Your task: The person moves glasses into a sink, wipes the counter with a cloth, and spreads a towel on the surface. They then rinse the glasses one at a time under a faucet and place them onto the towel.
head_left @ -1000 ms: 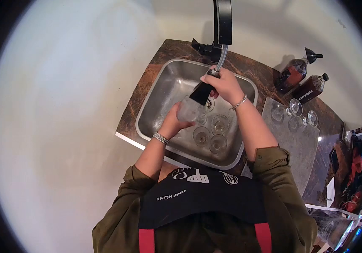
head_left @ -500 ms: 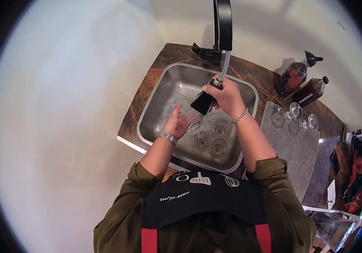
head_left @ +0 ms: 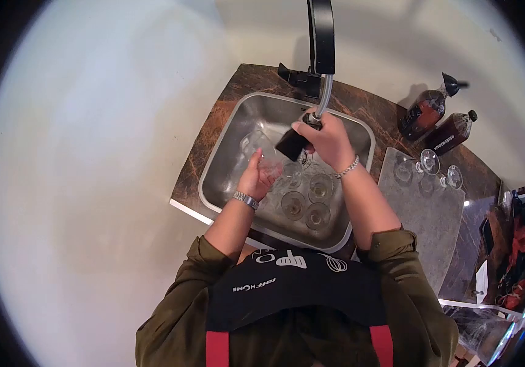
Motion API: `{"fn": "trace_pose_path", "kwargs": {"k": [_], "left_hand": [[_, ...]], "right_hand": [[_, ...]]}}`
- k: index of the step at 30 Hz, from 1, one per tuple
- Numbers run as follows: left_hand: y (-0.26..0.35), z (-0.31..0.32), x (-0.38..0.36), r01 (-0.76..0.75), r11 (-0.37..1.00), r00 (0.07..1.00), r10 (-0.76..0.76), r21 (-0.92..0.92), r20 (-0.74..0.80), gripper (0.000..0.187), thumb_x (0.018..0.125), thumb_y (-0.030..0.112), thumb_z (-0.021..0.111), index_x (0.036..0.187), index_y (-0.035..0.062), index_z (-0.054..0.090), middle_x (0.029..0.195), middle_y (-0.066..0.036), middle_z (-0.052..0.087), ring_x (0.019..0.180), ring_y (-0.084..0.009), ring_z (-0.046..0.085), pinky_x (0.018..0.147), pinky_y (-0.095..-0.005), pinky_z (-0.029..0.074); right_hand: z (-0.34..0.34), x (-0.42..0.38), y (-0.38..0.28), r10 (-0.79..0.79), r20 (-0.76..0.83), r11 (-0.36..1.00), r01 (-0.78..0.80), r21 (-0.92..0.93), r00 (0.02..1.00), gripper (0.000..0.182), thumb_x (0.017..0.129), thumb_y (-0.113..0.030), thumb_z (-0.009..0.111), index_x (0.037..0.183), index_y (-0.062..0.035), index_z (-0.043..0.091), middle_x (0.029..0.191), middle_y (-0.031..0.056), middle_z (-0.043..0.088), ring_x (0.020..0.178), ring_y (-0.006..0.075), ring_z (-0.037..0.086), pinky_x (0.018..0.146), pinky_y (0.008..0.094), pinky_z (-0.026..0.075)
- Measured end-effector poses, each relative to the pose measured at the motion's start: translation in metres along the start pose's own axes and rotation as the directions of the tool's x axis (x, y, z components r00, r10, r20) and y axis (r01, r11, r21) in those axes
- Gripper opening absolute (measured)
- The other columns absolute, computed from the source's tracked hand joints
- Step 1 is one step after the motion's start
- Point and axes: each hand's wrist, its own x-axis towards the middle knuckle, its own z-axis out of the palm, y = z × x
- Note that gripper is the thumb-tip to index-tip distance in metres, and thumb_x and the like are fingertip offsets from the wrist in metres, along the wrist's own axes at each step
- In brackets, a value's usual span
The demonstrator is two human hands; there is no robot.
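Observation:
In the steel sink (head_left: 218,174), my left hand (head_left: 259,177) holds a clear glass (head_left: 269,164) in its fingers, close to the spray head. My right hand (head_left: 328,139) is closed round the black faucet spray head (head_left: 292,144), which points down and left at the glass. Several more glasses, among them one stemmed glass (head_left: 318,215), stand on the sink floor below my hands. Another clear glass shape shows above my left hand, its outline blurred.
Two dark bottles (head_left: 424,113) (head_left: 452,132) stand at the back right, one with a black funnel. Two stemmed glasses (head_left: 428,161) (head_left: 453,177) rest near the grey mat (head_left: 421,220). The black faucet arm (head_left: 321,40) rises behind the sink.
The glass in my left hand has turned and shifted slightly. My right hand and the spray head have moved only a little to the left.

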Motion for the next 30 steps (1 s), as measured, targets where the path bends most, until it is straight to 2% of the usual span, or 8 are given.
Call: {"fn": "trace_pose_path", "kwargs": {"k": [2,7,10,15,17,19,24,30], "left_hand": [[0.0,-0.011,0.006,0.06,0.986,0.966,-0.097,0.156,0.241,0.054,0.088,0.049,0.056,0.119,0.0071,0.043,0.105,-0.013,0.057,0.089,-0.0241,0.06,0.074,-0.0333,0.052],[-0.001,0.007,-0.018,0.015,0.975,0.985,-0.053,0.221,0.166,0.062,0.09,0.054,0.05,0.126,0.0048,0.04,0.112,-0.014,0.056,0.085,-0.0212,0.056,0.072,-0.032,0.049],[0.004,0.008,-0.021,0.062,0.98,0.981,-0.095,0.19,0.169,0.059,0.09,0.054,0.049,0.125,0.0073,0.042,0.112,-0.013,0.057,0.085,-0.0205,0.056,0.073,-0.0324,0.048],[0.002,-0.004,-0.014,0.14,0.976,0.966,-0.171,0.164,0.192,0.066,0.09,0.061,0.041,0.128,0.0068,0.041,0.116,-0.012,0.057,0.086,-0.0199,0.056,0.075,-0.0314,0.047],[0.0,0.0,-0.019,-0.011,0.925,0.983,-0.058,0.379,0.172,0.071,0.09,0.063,0.038,0.127,0.0022,0.042,0.112,-0.013,0.059,0.087,-0.02,0.057,0.071,-0.0292,0.049],[0.005,0.003,-0.021,-0.01,0.929,0.974,-0.075,0.369,0.213,0.07,0.09,0.062,0.04,0.126,0.0022,0.043,0.111,-0.013,0.059,0.087,-0.0194,0.057,0.07,-0.0288,0.049],[0.008,-0.009,-0.014,0.113,0.964,0.937,-0.184,0.24,0.298,0.054,0.091,0.052,0.048,0.126,0.01,0.047,0.112,-0.008,0.06,0.089,-0.0195,0.059,0.075,-0.0315,0.049],[0.014,-0.001,-0.029,-0.009,0.928,0.967,-0.087,0.372,0.241,0.055,0.089,0.037,0.059,0.132,0.0094,0.038,0.11,-0.009,0.057,0.088,-0.0207,0.06,0.073,-0.0298,0.051]], "right_hand": [[0.008,0.008,0.006,-0.011,-0.014,0.996,0.012,0.084,1.0,0.022,0.08,-0.019,0.069,0.085,-0.0008,0.056,0.062,0.0017,0.055,0.047,0.0077,0.051,0.043,0.0233,0.042],[0.009,0.011,0.004,-0.043,-0.009,0.982,0.044,0.182,0.999,0.027,0.078,-0.023,0.071,0.082,-0.001,0.056,0.063,0.0032,0.056,0.048,0.009,0.053,0.043,0.0241,0.042],[-0.002,0.008,-0.002,0.126,0.045,0.992,-0.126,-0.018,0.991,0.028,0.077,-0.024,0.071,0.082,-0.0009,0.055,0.063,0.003,0.056,0.048,0.009,0.053,0.043,0.0242,0.042],[0.006,0.013,0.005,-0.05,-0.012,0.994,0.051,0.093,0.999,0.019,0.081,-0.018,0.067,0.075,-0.0049,0.054,0.06,0.0003,0.052,0.043,0.0078,0.049,0.041,0.0222,0.04],[0.003,0.008,-0.004,0.025,0.034,0.997,-0.027,0.066,0.999,0.019,0.081,-0.018,0.067,0.075,-0.0049,0.054,0.06,0.0003,0.052,0.044,0.0076,0.05,0.041,0.0221,0.04],[0.0,0.007,-0.006,0.101,0.084,0.994,-0.104,0.032,0.991,0.019,0.081,-0.018,0.067,0.076,-0.0049,0.054,0.061,0.0002,0.053,0.045,0.0075,0.05,0.041,0.022,0.041],[0.003,0.017,0.016,-0.029,-0.016,0.992,0.031,0.118,0.999,0.02,0.08,-0.02,0.068,0.076,-0.0052,0.054,0.062,0.0006,0.054,0.046,0.0078,0.052,0.04,0.0218,0.041],[-0.007,0.009,0.003,0.097,0.071,0.994,-0.1,0.034,0.993,0.026,0.077,-0.024,0.07,0.081,-0.0024,0.056,0.063,0.0031,0.056,0.045,0.0098,0.053,0.041,0.0248,0.042]]}}
